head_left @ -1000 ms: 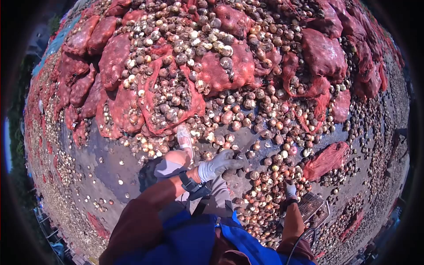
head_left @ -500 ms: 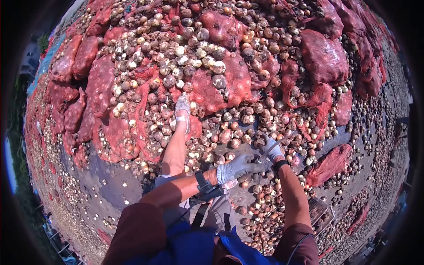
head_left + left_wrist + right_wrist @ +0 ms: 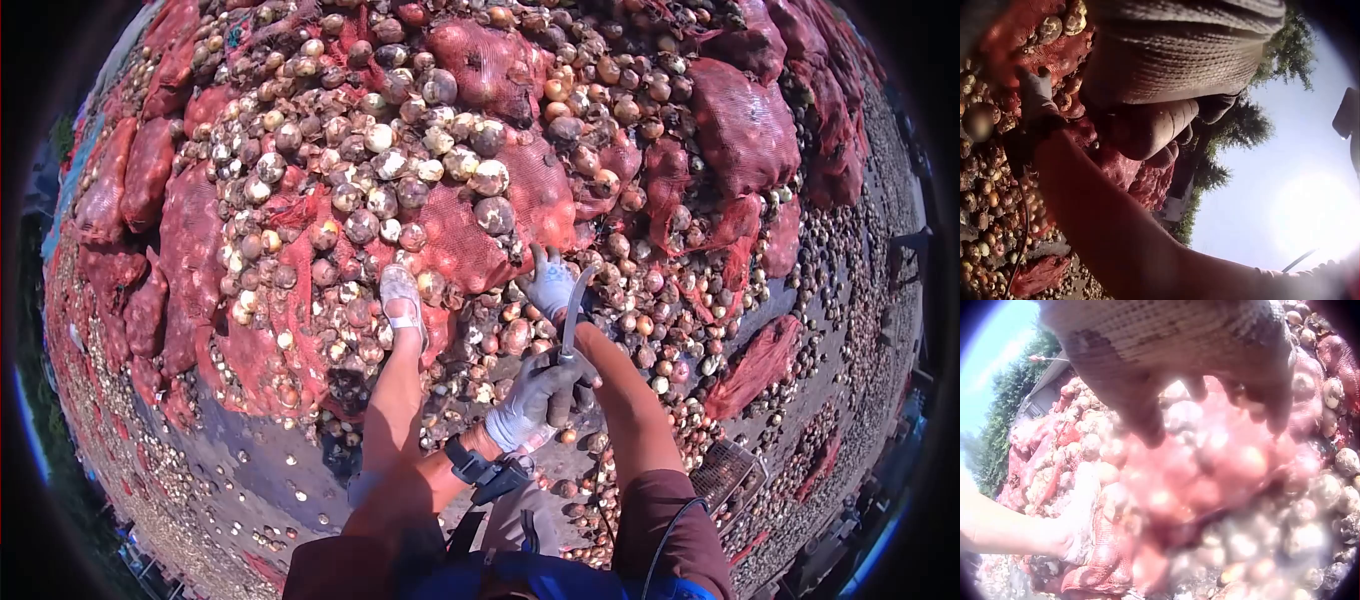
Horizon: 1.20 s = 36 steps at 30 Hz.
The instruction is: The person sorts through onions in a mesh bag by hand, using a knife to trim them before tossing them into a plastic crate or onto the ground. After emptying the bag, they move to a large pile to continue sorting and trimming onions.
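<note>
My left hand point(image 3: 535, 402), in a grey-white glove, grips the handle of a curved knife point(image 3: 574, 310), its blade pointing up and away. In the left wrist view the curled glove fingers point(image 3: 1154, 128) show, but the knife does not. Beyond the blade, my gloved right hand point(image 3: 548, 283) reaches with spread fingers to the lower edge of a full red mesh bag of onions point(image 3: 460, 235). From the right wrist view, those fingers hang spread over the red mesh point(image 3: 1210, 469), right at its surface.
One foot point(image 3: 402, 300) stands among loose onions point(image 3: 350, 220) and mesh. More filled red bags point(image 3: 745, 125) lie right and left. A flattish red bag point(image 3: 755, 368) and a wire crate point(image 3: 728, 470) lie on the ground at right.
My right hand has swung from beside the crate up to the mesh bag. The left hand keeps hold of the knife, its blade now steeper. One foot has stepped forward into the onions.
</note>
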Each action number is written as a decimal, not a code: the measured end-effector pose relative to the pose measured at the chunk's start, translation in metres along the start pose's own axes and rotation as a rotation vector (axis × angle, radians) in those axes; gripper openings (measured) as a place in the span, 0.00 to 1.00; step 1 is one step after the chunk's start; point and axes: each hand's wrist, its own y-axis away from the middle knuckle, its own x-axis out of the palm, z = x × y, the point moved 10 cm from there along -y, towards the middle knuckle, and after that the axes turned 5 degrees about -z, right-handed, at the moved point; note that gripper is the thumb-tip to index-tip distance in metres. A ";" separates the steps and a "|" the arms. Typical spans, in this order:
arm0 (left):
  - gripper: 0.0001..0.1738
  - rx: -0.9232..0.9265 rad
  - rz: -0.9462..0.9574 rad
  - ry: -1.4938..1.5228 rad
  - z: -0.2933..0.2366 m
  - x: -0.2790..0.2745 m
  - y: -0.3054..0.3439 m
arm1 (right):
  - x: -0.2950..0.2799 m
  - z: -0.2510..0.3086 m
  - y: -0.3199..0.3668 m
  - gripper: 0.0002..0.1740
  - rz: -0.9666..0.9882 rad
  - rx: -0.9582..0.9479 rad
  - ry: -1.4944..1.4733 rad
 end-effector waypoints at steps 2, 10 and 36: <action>0.20 0.055 -0.068 -0.056 -0.040 -0.004 0.003 | -0.005 0.033 -0.041 0.44 -0.074 0.003 -0.002; 0.24 0.213 -0.389 0.002 -0.104 -0.071 0.002 | -0.019 0.083 -0.197 0.47 -0.270 0.126 -0.181; 0.18 -0.076 -0.191 -0.014 0.009 -0.045 -0.042 | 0.080 -0.105 0.137 0.28 -0.301 0.590 -1.843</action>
